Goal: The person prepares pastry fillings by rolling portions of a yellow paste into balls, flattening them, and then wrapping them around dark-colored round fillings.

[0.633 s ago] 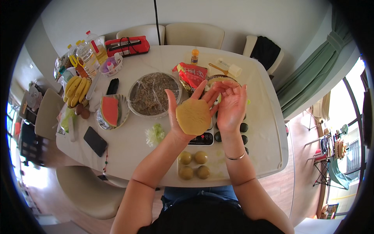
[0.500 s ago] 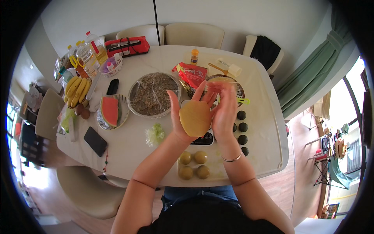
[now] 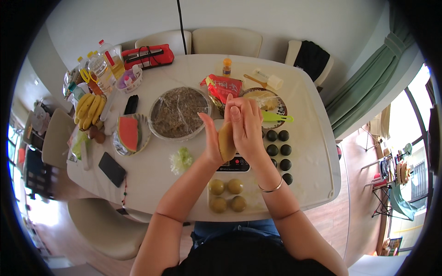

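Note:
A flat yellow-brown dough disc (image 3: pixel 226 141) is between my palms above the table, turned nearly edge-on. My left hand (image 3: pixel 212 143) supports it from the left, thumb sticking up. From the right, my right hand (image 3: pixel 247 129) presses against it, its fingers together and reaching over toward the left fingertips. Under the hands sits a kitchen scale (image 3: pixel 233 166), mostly hidden. Closer to me, several smooth yellow-brown balls (image 3: pixel 227 195) stand in two rows on a pale mat. Several dark green balls (image 3: pixel 285 150) are lined up to the right of my right hand.
A large bowl (image 3: pixel 179 112) of dark filling under plastic wrap stands left of my hands. Behind them are a red packet (image 3: pixel 223 86) and a patterned plate (image 3: pixel 282 105) with a lime-green utensil (image 3: pixel 276 117). Watermelon (image 3: pixel 129 133), a phone (image 3: pixel 112 169) and bananas (image 3: pixel 89 110) lie left.
My right hand has moved in from beside the dough and now presses over it. The disc has turned from facing up to nearly edge-on between the palms.

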Available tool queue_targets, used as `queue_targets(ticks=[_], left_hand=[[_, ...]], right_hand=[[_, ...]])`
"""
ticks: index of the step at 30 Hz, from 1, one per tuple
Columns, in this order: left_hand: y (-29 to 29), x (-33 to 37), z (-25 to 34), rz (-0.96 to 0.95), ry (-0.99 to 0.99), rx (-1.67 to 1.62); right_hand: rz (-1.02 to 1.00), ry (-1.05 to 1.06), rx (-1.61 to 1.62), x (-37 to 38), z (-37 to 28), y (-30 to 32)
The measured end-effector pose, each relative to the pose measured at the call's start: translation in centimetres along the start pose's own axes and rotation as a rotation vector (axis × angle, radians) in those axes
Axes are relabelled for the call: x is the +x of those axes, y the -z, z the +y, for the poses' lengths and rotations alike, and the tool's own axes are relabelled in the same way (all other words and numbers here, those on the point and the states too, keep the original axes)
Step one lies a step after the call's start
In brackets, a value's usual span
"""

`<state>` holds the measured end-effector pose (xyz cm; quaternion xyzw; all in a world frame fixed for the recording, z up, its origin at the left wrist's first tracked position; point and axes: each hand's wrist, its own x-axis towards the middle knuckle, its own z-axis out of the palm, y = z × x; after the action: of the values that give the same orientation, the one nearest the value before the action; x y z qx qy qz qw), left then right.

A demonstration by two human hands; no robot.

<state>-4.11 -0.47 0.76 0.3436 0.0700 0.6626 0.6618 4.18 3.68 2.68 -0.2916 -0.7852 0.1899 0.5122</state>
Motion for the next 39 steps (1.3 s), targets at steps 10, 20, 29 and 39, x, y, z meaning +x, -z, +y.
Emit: queue_targets(ticks=[10, 20, 29, 39], left_hand=[[-0.7, 0.1, -0.5, 0.142, -0.057, 0.182], [-0.6, 0.0, -0.1, 0.091, 0.054, -0.379], [-1.3, 0.3, 0.4, 0.064, 0.000, -0.479], [-0.9, 0.6, -0.9, 0.130, 0.082, -0.358]], right_hand=[[0.347, 0.355, -0.241, -0.4, 1.5, -2.1], [0.315, 0.147, 0.072, 0.1, -1.0, 0.4], [0.289, -0.227, 1.004, 0.5, -0.7, 2.7], [0.387, -0.108, 1.364, 1.6, -1.3, 12.4]])
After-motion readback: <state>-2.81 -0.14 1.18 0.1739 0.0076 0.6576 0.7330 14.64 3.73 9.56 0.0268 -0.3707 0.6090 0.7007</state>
